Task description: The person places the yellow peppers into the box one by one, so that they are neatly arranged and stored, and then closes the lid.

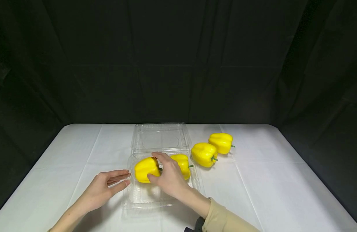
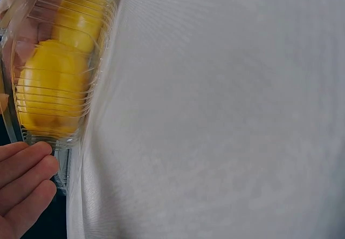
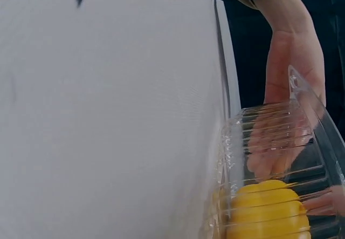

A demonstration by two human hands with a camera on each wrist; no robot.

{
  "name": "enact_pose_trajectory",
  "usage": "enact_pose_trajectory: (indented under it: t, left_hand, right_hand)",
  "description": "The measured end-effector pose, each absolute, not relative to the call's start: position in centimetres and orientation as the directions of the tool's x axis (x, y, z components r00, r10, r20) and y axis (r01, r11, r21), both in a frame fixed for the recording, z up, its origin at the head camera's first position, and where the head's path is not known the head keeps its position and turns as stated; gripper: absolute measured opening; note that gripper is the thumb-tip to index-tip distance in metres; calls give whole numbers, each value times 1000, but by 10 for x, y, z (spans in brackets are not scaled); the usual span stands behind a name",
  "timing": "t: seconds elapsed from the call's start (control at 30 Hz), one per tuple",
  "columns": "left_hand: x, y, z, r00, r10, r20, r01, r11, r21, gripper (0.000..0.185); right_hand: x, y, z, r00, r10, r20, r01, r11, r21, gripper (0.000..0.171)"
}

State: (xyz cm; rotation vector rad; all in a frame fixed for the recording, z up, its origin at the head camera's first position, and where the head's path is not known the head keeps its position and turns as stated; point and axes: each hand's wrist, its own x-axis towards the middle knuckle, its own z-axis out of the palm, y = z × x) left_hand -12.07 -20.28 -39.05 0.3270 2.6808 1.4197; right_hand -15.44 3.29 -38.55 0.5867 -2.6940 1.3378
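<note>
A clear plastic clamshell container (image 1: pixel 143 199) lies with its lid (image 1: pixel 161 137) folded back. In its base, a yellow bell pepper (image 1: pixel 145 170) sits on the left, stem pointing right. My right hand (image 1: pixel 171 177) holds this pepper by its stem end, thumb on the near side and fingers on the far side. A second yellow bell pepper (image 1: pixel 182 165) stands to its right in the base, partly behind the right hand. My left hand (image 1: pixel 101 190) is at the container's left edge, fingers extended and fingertips at the rim. Through the ribbed wall, the left wrist view shows both peppers (image 2: pixel 54 88).
Two more yellow bell peppers, one nearer (image 1: pixel 203 154) and one farther back (image 1: pixel 221 143), lie on the white tablecloth (image 1: pixel 271 180) right of the container. Black curtains (image 1: pixel 161 64) hang behind the table and at its sides.
</note>
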Motion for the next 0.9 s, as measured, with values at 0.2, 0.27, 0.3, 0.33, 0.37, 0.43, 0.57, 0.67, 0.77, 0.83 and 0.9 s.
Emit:
enact_pose_trajectory:
  t: [0.2,0.27,0.3,0.33,0.37,0.43,0.57,0.67,0.77,0.83,0.9]
  left_hand:
    - [-122,-202,-391,-973,228,16,143,549,824,49]
    - [-122,-202,-390,-974,227,13,139,548,825,49]
    - [-122,-202,-390,-973,230,15,142,547,825,49]
    - [-122,-202,-390,-973,229,13,140,548,825,49]
    - [-122,-202,-390,-973,232,16,144,548,824,49]
    - [-122,-202,-390,-973,230,11,139,549,824,49]
    - [-123,-203,-391,-975,222,-4,123,555,823,49]
    - [-122,-203,-391,-974,229,-2,129,556,821,50]
    - [-121,-204,-391,-972,236,7,142,561,816,51]
    - [-121,-204,-391,-973,231,4,137,563,815,51]
    - [-121,-204,-391,-973,231,6,138,562,815,51]
  right_hand:
    - [-154,40,-382,-923,-322,210,-358,525,-772,64]
    - [-154,43,-381,-920,-334,205,-359,513,-780,64]
    - [-154,45,-380,-918,-340,202,-360,507,-783,64]
    - [-153,46,-380,-917,-345,202,-362,504,-784,64]
    - [-153,48,-380,-915,-350,203,-366,501,-785,64]
    - [-153,50,-380,-910,-359,208,-375,496,-783,63]
    - [-153,55,-380,-905,-365,219,-387,489,-782,63]
    - [-151,57,-379,-903,-368,223,-392,488,-780,63]
    - [-149,59,-378,-903,-369,222,-391,490,-779,62]
    - [-148,60,-377,-903,-369,221,-391,490,-779,62]
    - [-147,62,-376,-901,-373,220,-393,490,-778,61]
